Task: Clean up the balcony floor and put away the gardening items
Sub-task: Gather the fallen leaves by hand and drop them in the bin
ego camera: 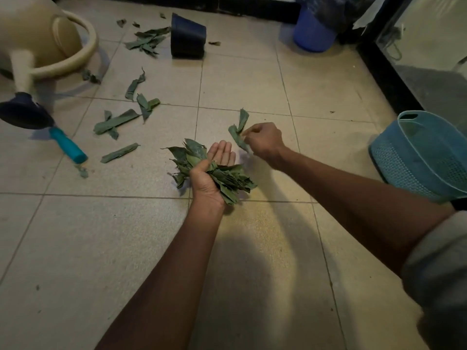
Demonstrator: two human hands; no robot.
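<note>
My left hand (209,173) holds a thick bunch of green leaves (225,179) above the tiled floor, thumb pressed over the bunch and fingers stretched out. Just to its right, my right hand (264,141) pinches a long curled leaf (238,131) lifted off the tiles. More loose leaves (115,123) lie scattered on the floor at the left, with another pile of leaves (149,41) further back. A black plant pot (187,36) lies tipped on its side at the back.
A beige watering can (43,44) with a dark rose lies at far left, beside a teal-handled tool (68,145). A light blue perforated basket (424,155) sits tilted at the right. A blue bucket (313,31) stands at the back by a glass door.
</note>
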